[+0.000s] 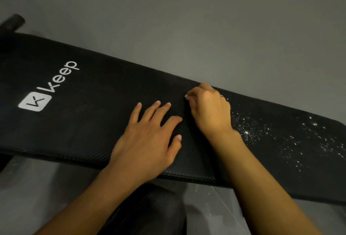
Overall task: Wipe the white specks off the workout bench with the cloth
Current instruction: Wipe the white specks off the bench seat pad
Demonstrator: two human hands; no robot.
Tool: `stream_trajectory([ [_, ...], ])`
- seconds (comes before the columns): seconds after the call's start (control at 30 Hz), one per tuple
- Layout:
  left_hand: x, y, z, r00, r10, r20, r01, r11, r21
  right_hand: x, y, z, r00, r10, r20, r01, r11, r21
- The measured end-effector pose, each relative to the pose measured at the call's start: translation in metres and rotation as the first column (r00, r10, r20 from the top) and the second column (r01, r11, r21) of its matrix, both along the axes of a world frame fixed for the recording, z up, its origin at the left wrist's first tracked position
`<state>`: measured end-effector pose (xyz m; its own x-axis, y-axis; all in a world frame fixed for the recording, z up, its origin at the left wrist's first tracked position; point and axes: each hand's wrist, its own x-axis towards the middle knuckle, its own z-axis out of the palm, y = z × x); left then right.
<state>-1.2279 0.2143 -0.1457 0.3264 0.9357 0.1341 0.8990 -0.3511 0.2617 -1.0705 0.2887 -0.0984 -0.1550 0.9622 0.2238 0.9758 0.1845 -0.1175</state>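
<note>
The black padded workout bench [89, 122] runs across the view from upper left to lower right, with a white "Keep" logo [49, 87] near its left end. White specks [280, 137] are scattered over its right part. My left hand [149, 137] lies flat on the pad with fingers spread. Just to its right, my right hand [209, 109] is curled near the bench's far edge and pinches a small white bit [187, 96] that peeks out at its fingertips. Whether that bit is the cloth I cannot tell; no other cloth shows.
A grey wall [206, 19] stands right behind the bench. A black foam roller end [14, 21] pokes out at the far left. My dark-trousered knee [149, 212] is below the bench's near edge, over a grey floor [37, 188].
</note>
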Motion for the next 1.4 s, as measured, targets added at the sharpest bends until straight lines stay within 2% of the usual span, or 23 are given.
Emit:
stream_trajectory([
  [0.2, 0.002, 0.001, -0.001, 1.000, 0.019, -0.003, -0.019, 1.000, 0.005, 0.006, -0.034, 0.001, 0.980, 0.199, -0.012, -0.200, 0.978, -0.063],
  [0.37, 0.003, 0.001, -0.001, 1.000, 0.022, -0.004, -0.022, 1.000, 0.004, 0.004, 0.014, -0.004, 0.998, 0.055, -0.006, -0.055, 0.998, 0.010],
  [0.43, 0.002, 0.001, -0.001, 1.000, 0.024, -0.004, -0.024, 1.000, 0.003, 0.001, 0.020, -0.007, 0.998, 0.051, -0.041, -0.050, 0.999, 0.012],
  [0.57, 0.002, 0.001, -0.001, 1.000, 0.022, 0.007, -0.022, 1.000, 0.004, 0.007, -0.014, -0.006, 0.962, 0.241, -0.130, -0.245, 0.969, -0.019],
  [0.63, 0.003, 0.002, -0.001, 1.000, 0.028, 0.007, -0.028, 1.000, 0.007, 0.014, -0.013, -0.001, 0.957, 0.279, -0.079, -0.284, 0.957, -0.058],
  [0.73, 0.002, 0.002, -0.001, 1.000, 0.019, -0.003, -0.019, 1.000, -0.008, 0.017, 0.031, 0.000, 0.983, 0.182, 0.016, -0.181, 0.983, -0.037],
  [0.83, 0.002, 0.003, 0.000, 1.000, 0.025, -0.010, -0.025, 1.000, -0.006, 0.006, 0.061, -0.005, 0.998, 0.051, -0.020, -0.051, 0.999, 0.000],
  [0.9, 0.001, 0.003, 0.000, 1.000, 0.021, -0.007, -0.021, 1.000, -0.008, -0.001, 0.052, -0.008, 0.995, 0.079, -0.067, -0.079, 0.997, 0.000],
  [0.97, 0.001, 0.003, -0.001, 1.000, 0.018, 0.000, -0.018, 1.000, -0.006, 0.001, 0.024, -0.007, 0.978, 0.182, -0.107, -0.183, 0.983, -0.002],
  [1.07, 0.002, 0.002, -0.001, 1.000, 0.024, 0.004, -0.024, 1.000, 0.004, 0.013, -0.010, -0.001, 0.962, 0.272, 0.014, -0.272, 0.962, -0.029],
  [1.17, 0.003, 0.003, 0.000, 1.000, 0.019, -0.003, -0.019, 1.000, -0.003, 0.016, 0.014, 0.000, 0.977, 0.170, 0.129, -0.168, 0.985, -0.029],
  [1.27, 0.002, 0.001, 0.001, 1.000, 0.018, -0.012, -0.018, 1.000, -0.008, 0.008, 0.043, 0.000, 0.996, 0.036, 0.077, -0.035, 0.999, -0.020],
  [1.33, 0.001, 0.001, 0.001, 1.000, 0.016, -0.013, -0.017, 1.000, -0.005, 0.002, 0.038, -0.001, 0.998, 0.039, 0.045, -0.038, 0.999, -0.036],
  [1.4, 0.001, 0.002, 0.000, 1.000, 0.013, -0.002, -0.013, 1.000, -0.007, 0.001, 0.007, -0.002, 0.992, 0.116, 0.052, -0.114, 0.993, -0.028],
])
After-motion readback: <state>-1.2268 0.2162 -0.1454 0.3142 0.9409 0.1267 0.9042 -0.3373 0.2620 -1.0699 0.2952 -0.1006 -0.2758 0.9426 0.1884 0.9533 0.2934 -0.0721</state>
